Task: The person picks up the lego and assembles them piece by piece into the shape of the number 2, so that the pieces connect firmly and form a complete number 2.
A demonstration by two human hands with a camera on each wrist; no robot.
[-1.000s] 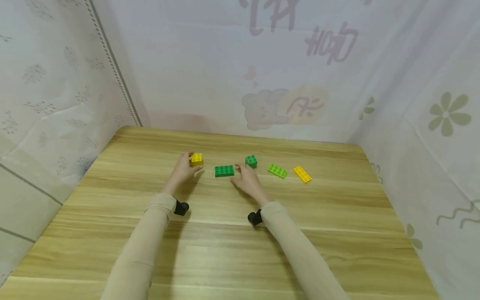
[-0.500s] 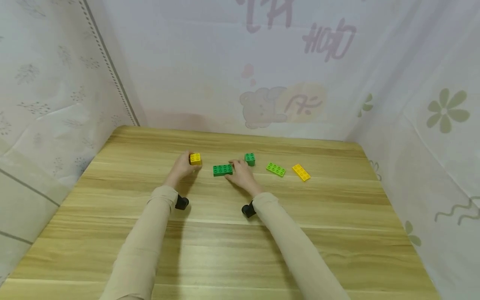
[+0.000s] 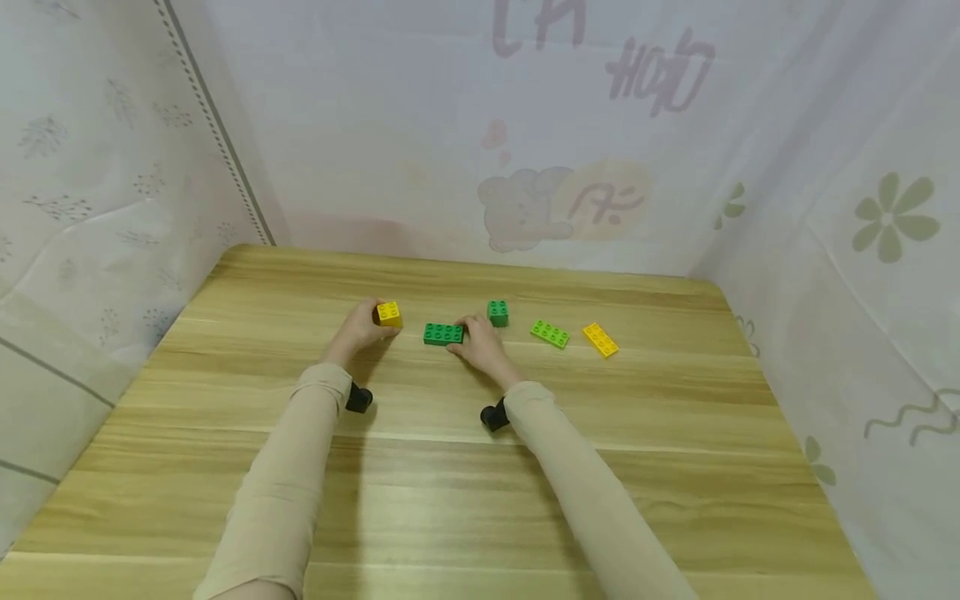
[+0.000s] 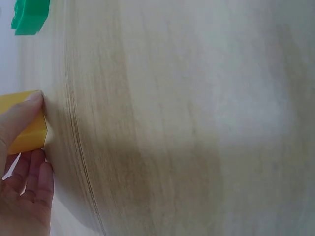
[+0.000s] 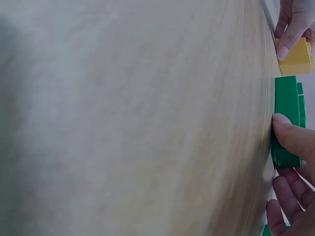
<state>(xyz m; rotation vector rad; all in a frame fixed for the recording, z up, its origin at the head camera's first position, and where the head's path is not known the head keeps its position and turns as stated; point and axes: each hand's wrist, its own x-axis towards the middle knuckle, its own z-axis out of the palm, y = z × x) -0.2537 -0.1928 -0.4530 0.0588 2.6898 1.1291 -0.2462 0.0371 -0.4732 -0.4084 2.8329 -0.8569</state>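
A yellow building block (image 3: 389, 313) with studs on top stands on the wooden table. My left hand (image 3: 362, 324) grips it from the left, and the thumb lies along its near side in the left wrist view. To its right sits a longer green building block (image 3: 442, 334). My right hand (image 3: 483, 345) holds that block by its right end; the right wrist view shows the thumb (image 5: 291, 135) on its near face and the fingers curled behind. Just beyond the right hand stands a small, taller green block (image 3: 498, 313). The two held blocks are a short gap apart.
Farther right on the table (image 3: 420, 500) lie a flat lime-green block (image 3: 550, 334) and a flat yellow-orange block (image 3: 601, 340). Patterned cloth (image 3: 360, 125) hangs behind the table's back edge and at both sides.
My right hand has moved left and taken hold of the longer green block's right end. The left hand's fingers have closed around the yellow block. The head view has shifted slightly.
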